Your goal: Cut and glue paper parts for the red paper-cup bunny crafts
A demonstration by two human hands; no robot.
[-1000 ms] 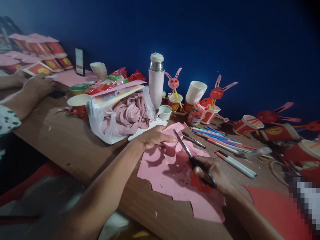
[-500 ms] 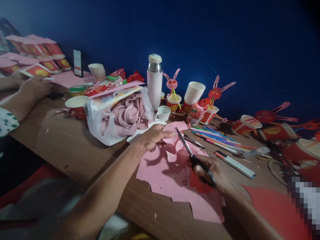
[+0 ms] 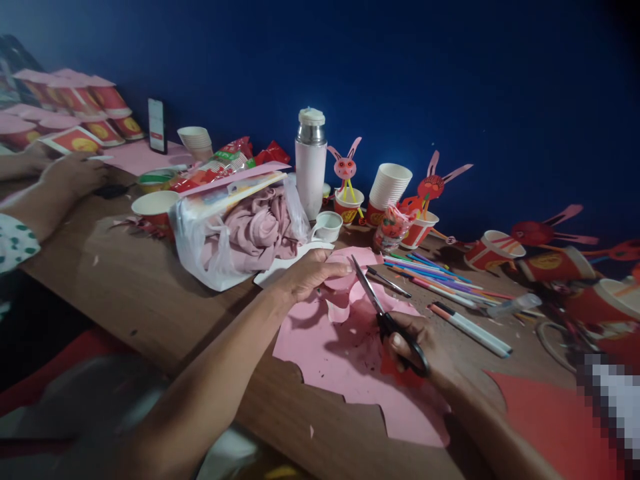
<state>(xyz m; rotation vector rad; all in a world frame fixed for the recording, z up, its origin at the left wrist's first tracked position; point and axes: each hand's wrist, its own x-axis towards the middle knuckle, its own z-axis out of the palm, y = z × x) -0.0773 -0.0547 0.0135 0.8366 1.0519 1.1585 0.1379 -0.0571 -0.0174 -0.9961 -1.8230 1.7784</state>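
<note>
Pink cut-out (image 3: pixel 344 284) above the pink sheet (image 3: pixel 320 360) on the table (image 3: pixel 280 420), pinched in left hand (image 3: pixel 307 275); outline blends into other pink paper. Right hand (image 3: pixel 417 340) grips scissors (image 3: pixel 386 321), tips near the cut-out, contact unclear. Red scrap (image 3: pixel 395 368) mostly hidden under right hand. Pen (image 3: pixel 395 285) just beyond scissors, markers (image 3: pixel 470 330) right. Stuffed bag (image 3: pixel 200 260) beyond left forearm. Cup (image 3: pixel 617 297) cut off at right edge; pixelation covers lower-right corner.

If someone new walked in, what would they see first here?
Probably the black-handled scissors in the right hand, beside the pink paper piece the left hand grips. Behind them, a rabbit-eared pink face sits above a red cup, beside the tall pale flask.
</note>
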